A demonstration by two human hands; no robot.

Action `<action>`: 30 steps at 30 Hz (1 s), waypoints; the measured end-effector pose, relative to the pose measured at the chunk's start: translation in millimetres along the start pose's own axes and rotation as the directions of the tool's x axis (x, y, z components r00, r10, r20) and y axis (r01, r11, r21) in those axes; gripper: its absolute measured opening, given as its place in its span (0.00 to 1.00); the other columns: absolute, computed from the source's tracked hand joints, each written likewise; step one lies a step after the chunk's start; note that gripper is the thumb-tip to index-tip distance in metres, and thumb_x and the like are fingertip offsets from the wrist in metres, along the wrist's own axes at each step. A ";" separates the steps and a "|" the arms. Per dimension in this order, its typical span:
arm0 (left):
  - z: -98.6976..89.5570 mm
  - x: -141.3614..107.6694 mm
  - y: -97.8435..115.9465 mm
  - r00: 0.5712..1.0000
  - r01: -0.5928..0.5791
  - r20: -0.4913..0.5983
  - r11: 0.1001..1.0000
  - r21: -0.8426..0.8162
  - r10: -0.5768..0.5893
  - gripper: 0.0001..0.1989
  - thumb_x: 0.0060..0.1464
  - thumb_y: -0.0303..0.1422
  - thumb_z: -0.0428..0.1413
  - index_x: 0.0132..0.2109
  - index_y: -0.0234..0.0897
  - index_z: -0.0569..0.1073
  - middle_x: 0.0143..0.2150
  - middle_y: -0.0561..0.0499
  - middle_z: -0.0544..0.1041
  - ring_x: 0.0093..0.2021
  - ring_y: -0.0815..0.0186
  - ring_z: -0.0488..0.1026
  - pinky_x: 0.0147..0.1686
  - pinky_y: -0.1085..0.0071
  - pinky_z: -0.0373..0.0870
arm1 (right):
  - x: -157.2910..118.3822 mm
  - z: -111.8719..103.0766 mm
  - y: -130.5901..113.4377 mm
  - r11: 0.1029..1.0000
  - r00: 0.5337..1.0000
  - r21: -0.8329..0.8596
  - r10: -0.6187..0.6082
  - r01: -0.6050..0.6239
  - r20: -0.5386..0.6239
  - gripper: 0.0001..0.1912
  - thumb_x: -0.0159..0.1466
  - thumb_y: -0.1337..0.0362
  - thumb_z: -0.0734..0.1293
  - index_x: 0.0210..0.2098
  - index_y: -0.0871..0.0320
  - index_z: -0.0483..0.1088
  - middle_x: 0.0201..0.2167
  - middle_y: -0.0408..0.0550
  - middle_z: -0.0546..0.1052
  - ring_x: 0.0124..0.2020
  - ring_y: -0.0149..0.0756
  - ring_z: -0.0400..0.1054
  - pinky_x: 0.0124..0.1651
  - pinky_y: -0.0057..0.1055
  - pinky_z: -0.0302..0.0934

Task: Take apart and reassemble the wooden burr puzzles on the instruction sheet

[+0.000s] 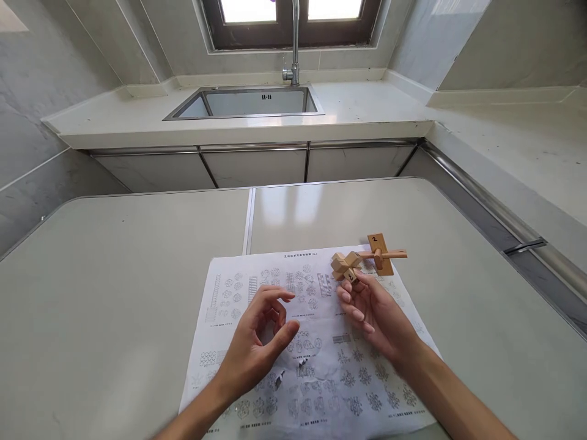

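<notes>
My right hand [371, 311] pinches a small wooden interlocking puzzle [345, 264] between thumb and fingers, above the upper right of a printed sheet. One block end bears the number 3. Just beyond it is a flat wooden plate [387, 263] marked 2, with a round wooden rod [397, 253] running across it; whether these are joined to the puzzle I cannot tell. Over the sheet's middle, my left hand [261, 336] is open and holds nothing, its fingers loosely curled and its thumb apart. The paper sheet [270, 311] shows rows of puzzle diagrams and has small torn spots near its middle.
The sheet lies on a pale table [137, 256] with a seam [249, 220] down its middle. Behind are a white counter [367, 110], a steel sink [257, 101] and a tall tap [295, 55] under a window. Another counter [527, 146] runs along the right.
</notes>
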State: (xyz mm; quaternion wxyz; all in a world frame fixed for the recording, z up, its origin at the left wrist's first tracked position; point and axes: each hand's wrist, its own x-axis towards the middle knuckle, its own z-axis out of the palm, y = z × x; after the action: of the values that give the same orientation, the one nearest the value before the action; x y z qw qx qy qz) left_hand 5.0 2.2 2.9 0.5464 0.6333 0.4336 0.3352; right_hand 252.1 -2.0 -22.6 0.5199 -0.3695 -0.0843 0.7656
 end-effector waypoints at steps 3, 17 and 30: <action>-0.3 0.0 -0.7 1.000 0.001 0.009 1.000 0.003 -0.001 0.11 0.68 0.41 0.59 0.54 0.48 0.73 0.44 0.52 0.66 0.35 0.69 0.65 0.39 0.70 0.66 | 0.9 -0.8 -0.1 0.999 1.000 0.028 -0.018 0.018 -0.001 0.17 0.66 0.53 0.75 0.32 0.58 0.72 0.27 0.40 0.71 0.17 0.22 0.60 0.12 0.15 0.56; 0.9 1.3 4.2 1.000 0.004 0.009 1.000 0.008 -0.004 0.08 0.67 0.39 0.59 0.51 0.46 0.74 0.46 0.51 0.68 0.35 0.68 0.67 0.39 0.69 0.68 | 3.0 -4.7 -5.8 0.981 0.999 0.193 -0.015 0.005 0.052 0.16 0.64 0.58 0.78 0.34 0.60 0.71 0.27 0.39 0.69 0.18 0.20 0.60 0.12 0.13 0.58; 0.4 1.7 4.5 1.000 0.003 0.012 0.999 0.036 -0.004 0.08 0.68 0.39 0.58 0.50 0.44 0.74 0.46 0.50 0.70 0.37 0.67 0.69 0.39 0.69 0.69 | -4.6 7.9 12.5 0.980 0.990 -0.189 0.088 -0.066 0.109 0.16 0.65 0.54 0.77 0.33 0.57 0.69 0.29 0.39 0.71 0.20 0.22 0.62 0.15 0.15 0.54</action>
State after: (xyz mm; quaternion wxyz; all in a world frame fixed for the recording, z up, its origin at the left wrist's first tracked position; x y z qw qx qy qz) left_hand 6.9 3.5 7.1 0.5380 0.6442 0.4375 0.3227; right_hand 238.7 -9.5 -21.2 0.4475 -0.3738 -0.1710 0.7942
